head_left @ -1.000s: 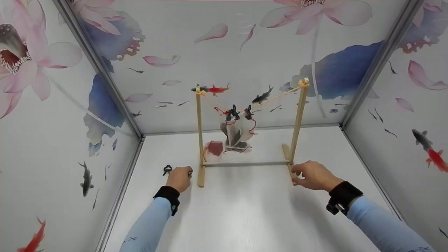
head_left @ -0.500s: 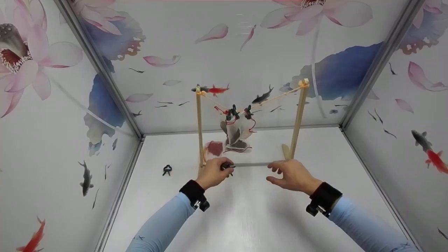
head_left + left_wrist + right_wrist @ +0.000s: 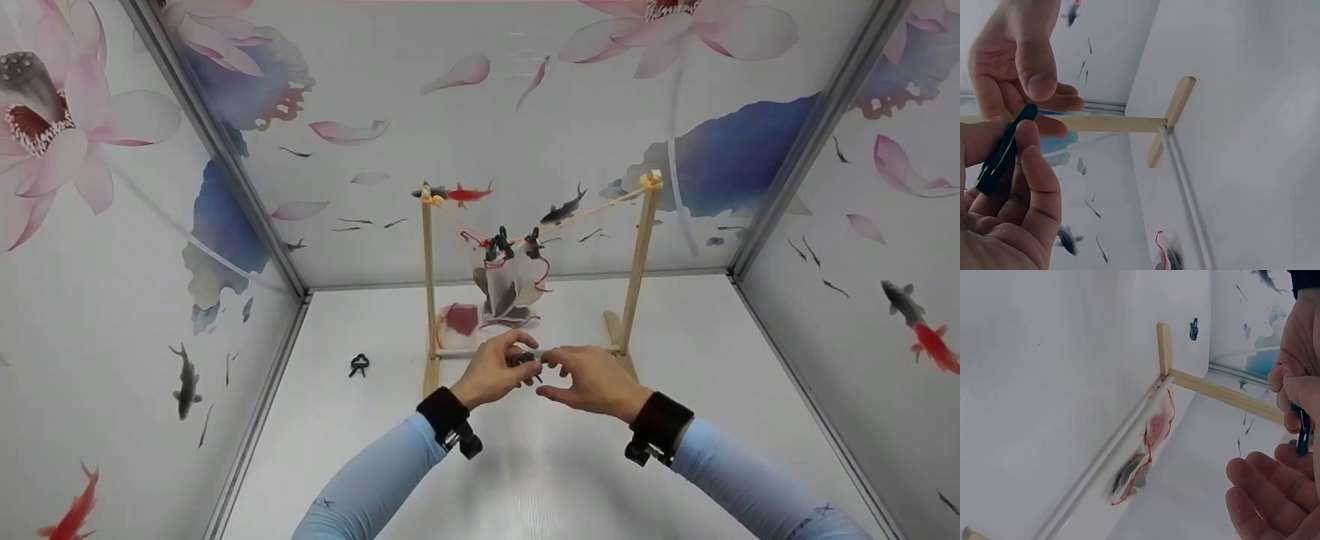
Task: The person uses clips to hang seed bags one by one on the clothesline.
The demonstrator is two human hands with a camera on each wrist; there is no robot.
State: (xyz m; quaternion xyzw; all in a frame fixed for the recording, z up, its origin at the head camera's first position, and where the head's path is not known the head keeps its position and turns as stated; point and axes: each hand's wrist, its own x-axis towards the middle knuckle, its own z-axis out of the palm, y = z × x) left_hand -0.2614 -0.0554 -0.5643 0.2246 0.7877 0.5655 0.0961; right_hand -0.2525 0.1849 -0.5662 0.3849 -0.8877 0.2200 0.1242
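Note:
My left hand [image 3: 493,367] pinches a small dark green spring clip [image 3: 1002,154] between thumb and fingers, in front of the wooden frame's low white bar [image 3: 465,353]. Facing it from the right, my right hand [image 3: 596,379] has its thumb and fingers parted around the clip's end. In the right wrist view the clip [image 3: 1303,433] lies close to the right fingertips; whether they touch cannot be told. Behind the hands, two dark clips [image 3: 501,244] hold pale pouches [image 3: 510,289] with red cords on a sagging string [image 3: 600,207] between the posts.
Another dark clip [image 3: 359,365] lies on the white table [image 3: 360,465], left of the frame. A reddish pouch [image 3: 460,320] is by the left post [image 3: 428,277]. The right post [image 3: 641,262] leans slightly outward. Printed panels [image 3: 480,150] wall the table at back and sides.
My left hand has moved right with its clip, from beside the left post to the bar's middle. My right hand has come left from the right foot to meet it.

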